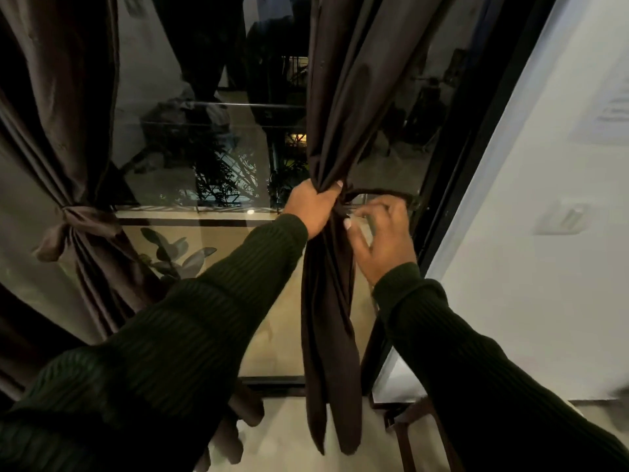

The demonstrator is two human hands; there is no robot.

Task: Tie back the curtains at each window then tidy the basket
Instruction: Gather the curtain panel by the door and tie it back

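A: Where do things stand?

B: The right curtain (335, 137) hangs just right of centre, bunched at its waist. The left hand (315, 207) is wrapped round that bunch, thumb on the front. The right hand (381, 233) is at three o'clock of it, just beside the cloth, fingers curled as if pinching a dark tie (377, 193) that runs out toward the window frame (452, 185). Whether it truly has the tie I cannot tell; its fingertips are blurred.

A: And the other side?

B: The left curtain (68, 131), at nine o'clock, is already cinched with a knotted band (73, 221). No basket in view.

A: What could go wrong here?

B: Mostly slippage, I'd judge. The fabric looks smooth and heavy. If the left hand loosens before the tie is snug, the folds would spread and the bunch would drop out of the loop.

A: Anything else?

B: The tie looks taut toward two o'clock, as if anchored by the frame. A hard pull could strain that anchor, or drag the curtain askew. A loose knot would probably sag, and the two sides wouldn't match in height.

A: The tail below?

B: It hangs to six o'clock, near the floor (289, 437). Folds left outside the loop would stay hanging loose.
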